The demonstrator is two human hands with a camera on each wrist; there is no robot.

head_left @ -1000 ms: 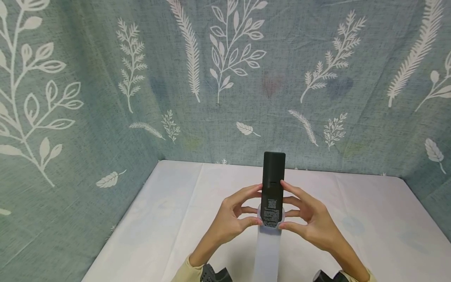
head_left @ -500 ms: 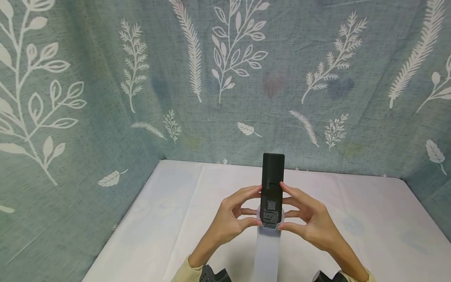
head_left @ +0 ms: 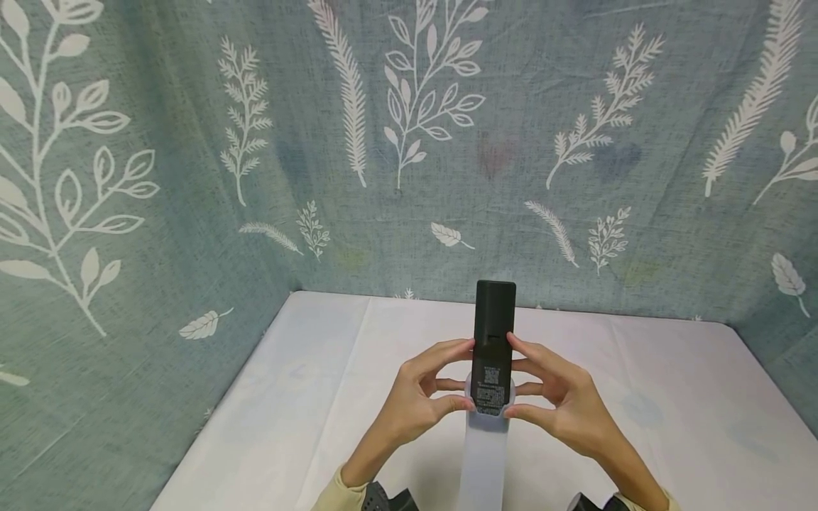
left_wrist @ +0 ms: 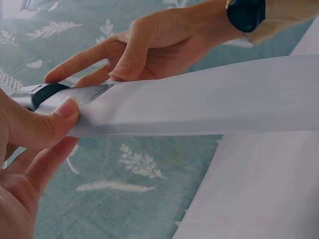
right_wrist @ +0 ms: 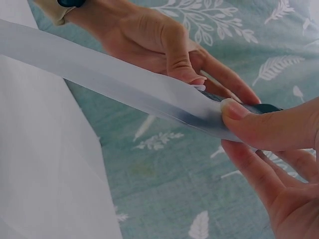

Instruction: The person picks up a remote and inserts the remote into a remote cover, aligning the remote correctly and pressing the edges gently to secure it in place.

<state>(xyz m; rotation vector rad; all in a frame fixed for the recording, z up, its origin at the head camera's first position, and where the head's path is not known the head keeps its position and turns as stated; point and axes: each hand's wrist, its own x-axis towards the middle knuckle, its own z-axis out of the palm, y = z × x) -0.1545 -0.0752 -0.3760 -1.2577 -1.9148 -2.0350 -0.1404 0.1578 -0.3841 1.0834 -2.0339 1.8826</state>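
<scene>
A black remote control point(head_left: 493, 319) with a QR code and fine print on its back stands upright between both hands in the head view. Its lower end is in the mouth of a long, translucent whitish sleeve point(head_left: 484, 454), which runs down toward the person. My left hand point(head_left: 415, 397) pinches the left edge, thumb low at the sleeve's mouth. On the opposite edge, my right hand point(head_left: 565, 404) holds in the same way, its index fingertip higher on the remote. Both wrist views show the sleeve point(left_wrist: 199, 104) stretching away from the thumbs, with the covered fingertips hidden behind it.
A white-covered table point(head_left: 358, 355) lies beneath the hands. Blue-green cloth point(head_left: 409, 213) printed with white leaves stands behind it and on the left side. Dark wrist devices point(head_left: 390, 497) sit at the pale cuffs.
The remote and both hands appear very slightly lower in the head view, and the background has shifted a little too. Both hands keep the same hold.
</scene>
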